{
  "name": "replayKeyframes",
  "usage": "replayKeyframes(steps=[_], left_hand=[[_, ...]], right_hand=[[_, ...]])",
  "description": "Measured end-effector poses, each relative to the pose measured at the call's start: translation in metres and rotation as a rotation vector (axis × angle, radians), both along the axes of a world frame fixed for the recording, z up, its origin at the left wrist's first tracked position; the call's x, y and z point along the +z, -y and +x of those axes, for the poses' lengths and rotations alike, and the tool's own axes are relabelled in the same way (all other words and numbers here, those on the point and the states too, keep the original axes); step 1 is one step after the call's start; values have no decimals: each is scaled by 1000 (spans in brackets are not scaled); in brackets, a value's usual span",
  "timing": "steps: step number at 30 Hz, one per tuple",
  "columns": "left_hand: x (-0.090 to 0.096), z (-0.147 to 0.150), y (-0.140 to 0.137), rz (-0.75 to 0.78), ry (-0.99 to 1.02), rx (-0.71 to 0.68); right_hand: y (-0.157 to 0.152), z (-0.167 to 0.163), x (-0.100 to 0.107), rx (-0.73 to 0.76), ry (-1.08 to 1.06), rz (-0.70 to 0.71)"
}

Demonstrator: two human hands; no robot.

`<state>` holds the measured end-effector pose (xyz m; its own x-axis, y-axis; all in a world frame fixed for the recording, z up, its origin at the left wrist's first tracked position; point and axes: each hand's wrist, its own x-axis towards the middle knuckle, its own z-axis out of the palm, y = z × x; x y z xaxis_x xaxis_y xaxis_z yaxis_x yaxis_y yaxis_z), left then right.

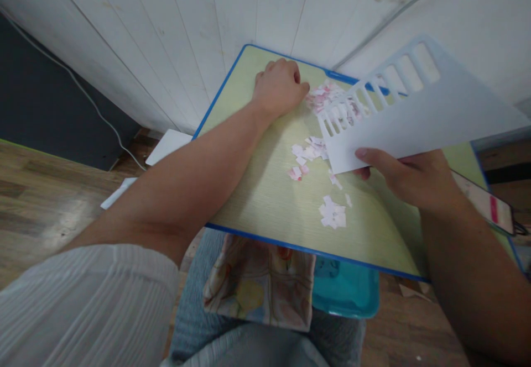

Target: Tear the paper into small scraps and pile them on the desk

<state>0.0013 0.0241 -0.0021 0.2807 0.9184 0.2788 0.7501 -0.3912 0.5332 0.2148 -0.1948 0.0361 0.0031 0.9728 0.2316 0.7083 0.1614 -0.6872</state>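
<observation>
My right hand (418, 179) pinches the lower edge of a white paper sheet (406, 129) between thumb and fingers. A row of slots is cut along the sheet's upper left side, and the sheet is raised at a tilt over the table. My left hand (280, 85) rests near the table's far edge with its fingers curled; whatever they may hold is hidden. Beside its thumb lies a heap of pink and white paper scraps (323, 95), partly seen through the slots. More paper scraps (333, 212) lie nearer to me.
The small table (257, 190) has a blue rim and stands against a white panelled wall (232, 2). A phone (485, 201) lies at its right side. Below are a patterned cloth (261, 289) on my lap and a teal tray (352, 289).
</observation>
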Motion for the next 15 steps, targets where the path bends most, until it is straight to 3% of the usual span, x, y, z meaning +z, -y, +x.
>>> replayKeyframes(steps=[9, 15], left_hand=[[0, -3, 0, -2, 21, -27], [1, -5, 2, -11, 65, -40]], right_hand=[[-1, 1, 0, 15, 51, 9], [1, -5, 5, 7, -46, 29]])
